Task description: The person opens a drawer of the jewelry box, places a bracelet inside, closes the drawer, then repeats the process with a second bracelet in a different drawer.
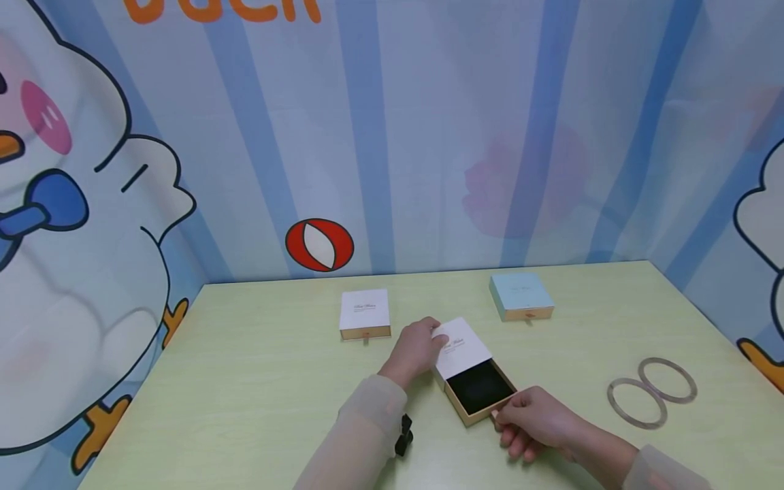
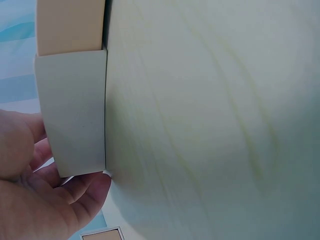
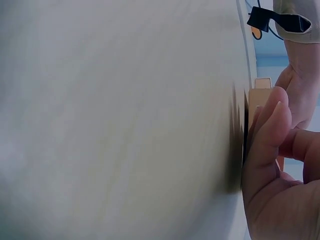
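A white drawer box lies at an angle on the table in front of me. Its white sleeve point(image 1: 468, 357) covers the far half, and the tan-edged drawer point(image 1: 480, 388) with a black lining is slid partly out toward me. My left hand point(image 1: 416, 350) grips the sleeve at its far left end. In the left wrist view, those fingers curl round the sleeve's end point(image 2: 75, 115), with the tan drawer side point(image 2: 70, 25) beyond it. At the drawer's near corner, my right hand point(image 1: 542, 418) pinches the small pull tab point(image 1: 495, 414) between thumb and finger.
Farther back stand a white box point(image 1: 365, 309) on the left and a light blue box point(image 1: 520, 292) on the right, both closed. Two pale rings, one point(image 1: 640, 425) overlapping the other point(image 1: 667, 361), lie at the right. A printed cloth backdrop point(image 1: 422, 136) rises behind the table point(image 1: 257, 381).
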The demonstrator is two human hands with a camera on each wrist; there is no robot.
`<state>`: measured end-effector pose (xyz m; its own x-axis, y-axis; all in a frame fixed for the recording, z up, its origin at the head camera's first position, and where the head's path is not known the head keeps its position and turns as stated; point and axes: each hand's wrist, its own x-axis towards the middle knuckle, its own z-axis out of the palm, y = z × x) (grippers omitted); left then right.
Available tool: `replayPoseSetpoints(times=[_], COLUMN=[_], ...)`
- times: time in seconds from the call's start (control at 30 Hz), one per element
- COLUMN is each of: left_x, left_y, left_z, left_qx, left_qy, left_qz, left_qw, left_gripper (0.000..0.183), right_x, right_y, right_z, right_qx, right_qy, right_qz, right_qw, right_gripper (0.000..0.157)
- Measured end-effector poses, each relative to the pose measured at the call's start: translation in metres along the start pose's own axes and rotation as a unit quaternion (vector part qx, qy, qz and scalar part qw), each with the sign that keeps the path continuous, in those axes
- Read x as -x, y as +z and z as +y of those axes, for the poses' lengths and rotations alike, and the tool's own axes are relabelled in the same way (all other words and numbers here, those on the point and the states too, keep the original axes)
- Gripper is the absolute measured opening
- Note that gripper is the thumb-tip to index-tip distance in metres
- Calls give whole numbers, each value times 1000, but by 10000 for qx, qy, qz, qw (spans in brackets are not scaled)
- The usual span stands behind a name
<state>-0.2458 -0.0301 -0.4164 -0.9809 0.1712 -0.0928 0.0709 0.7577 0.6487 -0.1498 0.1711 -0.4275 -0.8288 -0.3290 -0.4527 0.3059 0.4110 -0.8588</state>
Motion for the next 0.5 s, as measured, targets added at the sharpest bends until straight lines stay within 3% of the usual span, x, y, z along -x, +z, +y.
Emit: replayPoseSetpoints(times=[0.5], left_x=[1], left_y=[-1], left_z=[1], left_qx=[-16], left_qy=[-22], left_qz=[-15], left_qw=[10000], left_gripper=[37], right_x=[2], right_y=[-1], right_z=[2], right_qx=[20], right_qy=[97], right_qz=[-22], right_qw=[9999], right_gripper=[22])
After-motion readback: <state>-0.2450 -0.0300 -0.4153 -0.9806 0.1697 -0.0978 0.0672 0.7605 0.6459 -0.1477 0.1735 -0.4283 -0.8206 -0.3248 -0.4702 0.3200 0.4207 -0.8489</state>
